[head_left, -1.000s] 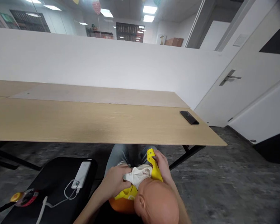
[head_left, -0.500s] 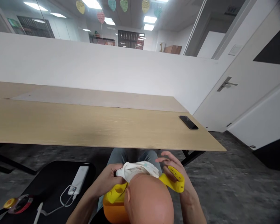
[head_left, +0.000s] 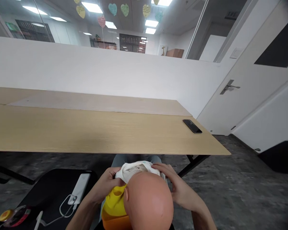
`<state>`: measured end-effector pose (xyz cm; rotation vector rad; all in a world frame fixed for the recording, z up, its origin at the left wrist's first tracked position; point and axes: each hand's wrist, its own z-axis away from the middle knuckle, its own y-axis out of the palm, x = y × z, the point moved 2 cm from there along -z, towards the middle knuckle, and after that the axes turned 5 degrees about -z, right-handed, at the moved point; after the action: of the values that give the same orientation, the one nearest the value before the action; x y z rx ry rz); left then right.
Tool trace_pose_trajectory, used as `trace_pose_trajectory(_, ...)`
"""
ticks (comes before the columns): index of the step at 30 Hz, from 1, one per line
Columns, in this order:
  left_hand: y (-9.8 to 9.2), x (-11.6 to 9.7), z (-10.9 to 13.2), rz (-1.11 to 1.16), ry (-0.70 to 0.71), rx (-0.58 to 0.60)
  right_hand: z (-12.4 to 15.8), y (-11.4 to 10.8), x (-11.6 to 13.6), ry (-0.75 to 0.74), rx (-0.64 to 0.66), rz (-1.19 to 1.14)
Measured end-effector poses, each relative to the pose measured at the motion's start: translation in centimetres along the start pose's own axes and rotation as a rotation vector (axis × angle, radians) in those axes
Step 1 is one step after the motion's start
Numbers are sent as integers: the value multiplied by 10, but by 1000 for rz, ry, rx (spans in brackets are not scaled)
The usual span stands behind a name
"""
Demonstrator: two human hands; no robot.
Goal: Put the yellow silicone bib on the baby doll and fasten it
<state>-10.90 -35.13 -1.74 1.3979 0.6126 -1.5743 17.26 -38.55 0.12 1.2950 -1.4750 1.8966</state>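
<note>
A bald doll [head_left: 148, 201] rests against my lap, its head seen from behind and above. White printed cloth [head_left: 131, 171] lies at its front, under the chin side. My left hand [head_left: 110, 182] pinches the cloth's left edge between thumb and fingers. On the right, my right hand [head_left: 174, 183] has its fingers laid over the cloth's right edge; its fingertips are partly hidden, so I cannot tell how firmly it grips. Below my left hand, a yellow bib [head_left: 115, 201] with an orange lower part [head_left: 115, 222] shows beside the doll's head.
A wooden table [head_left: 98, 131] stands in front, with a black phone [head_left: 192, 126] near its right end. At my left, a black chair seat [head_left: 52, 188] carries a white power bank [head_left: 79, 189], a cable and a tape measure [head_left: 14, 216]. A white door [head_left: 252, 92] is at the right.
My right hand has moved left, from beside the yellow strap onto the white cloth. That strap no longer shows at the right. My left hand keeps hold of the cloth.
</note>
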Motion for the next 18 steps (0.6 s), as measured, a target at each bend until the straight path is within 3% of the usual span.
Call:
trace_pose_trajectory(3, 3, -5, -1, 80, -11, 21, -5, 6, -5, -33, -23, 0)
trace_pose_trajectory(10, 10, -31, -7, 137, 4, 14, -20, 21, 8, -68, -136, -350)
trace_pose_trajectory(13, 3, -41, -19, -30, 49, -32, -28, 20, 2, -79, -248, -418)
trace_pose_trajectory(18, -12, -75, -48, -586, 197, -93, -57, -5, -11, -56, -351, -418)
